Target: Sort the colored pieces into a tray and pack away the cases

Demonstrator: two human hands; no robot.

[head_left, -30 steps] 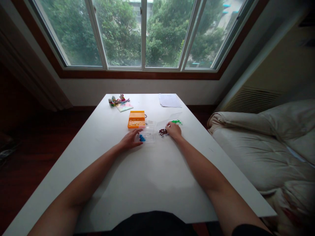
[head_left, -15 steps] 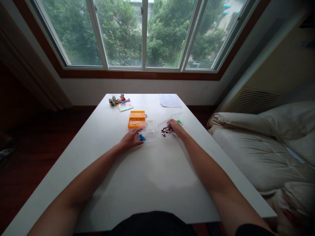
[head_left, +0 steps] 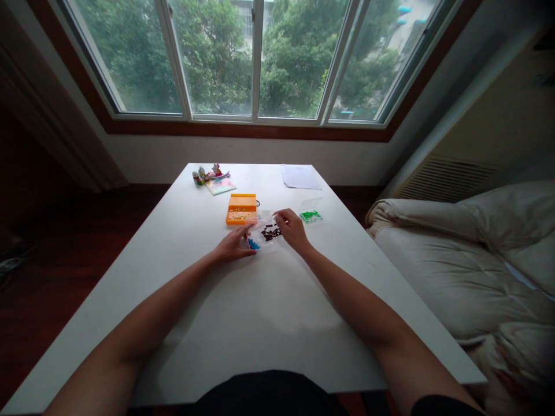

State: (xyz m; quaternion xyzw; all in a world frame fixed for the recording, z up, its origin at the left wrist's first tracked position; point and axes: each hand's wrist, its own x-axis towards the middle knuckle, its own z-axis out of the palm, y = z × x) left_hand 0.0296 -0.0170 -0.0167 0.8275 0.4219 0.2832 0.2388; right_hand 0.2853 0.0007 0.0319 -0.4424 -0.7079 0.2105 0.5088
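Note:
My left hand (head_left: 235, 244) grips the left end of a clear plastic box (head_left: 271, 248), thumb on the near side and fingers on the far side. Small blue pieces (head_left: 254, 244) lie in the box by the thumb. My right hand (head_left: 293, 227) is closed in a pinch on a clear plastic bag, which partly covers the box. Small dark brown pieces (head_left: 271, 233) show through the bag. The bag's outline is hard to make out against the box.
An open orange case (head_left: 241, 199) with small pale pieces stands beyond my left hand. Bright green pieces (head_left: 311, 216) in clear plastic lie right of my right hand. Small toy figures (head_left: 208, 175), a pastel sheet (head_left: 221, 185) and white papers (head_left: 300, 177) lie at the table's far end.
My right hand has carried the bag of brown pieces left, from beside the box to over it. The green pieces are now uncovered. My left hand has stayed at the box.

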